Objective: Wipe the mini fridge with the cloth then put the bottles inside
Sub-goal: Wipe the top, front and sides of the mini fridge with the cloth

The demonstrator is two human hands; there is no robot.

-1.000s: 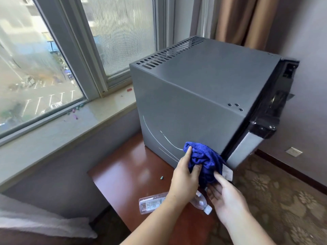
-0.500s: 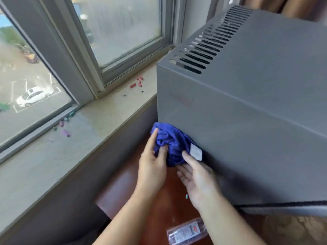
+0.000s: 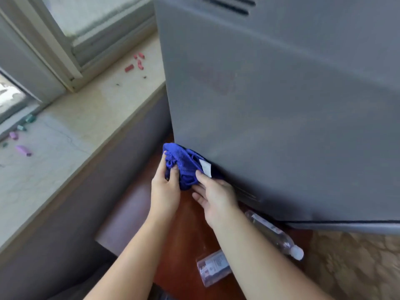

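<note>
- Two bare hands meet at a crumpled blue terry cloth with a white tag, pressed against the lower left corner of the grey metal mini fridge.
- Left hand: fingers curled into the cloth's folds, thumb along its left edge, gripping it.
- Right hand: fingers loosely extended, the tips touching the cloth just below the tag; whether they pinch the fabric cannot be told.
- The fridge stands on a glossy reddish-brown wooden tabletop; ventilation slots show at its upper edge, and a faint reddish smudge marks its side panel.
- One clear plastic bottle with a white cap lies on its side on the tabletop, close to the fridge's base and partly hidden by the right forearm.
- A second clear bottle with a printed label lies nearer the camera, between the forearms.
- A pale stone windowsill runs along the left, scattered with small red, green and purple bits.
- Patterned beige carpet shows at lower right.
</note>
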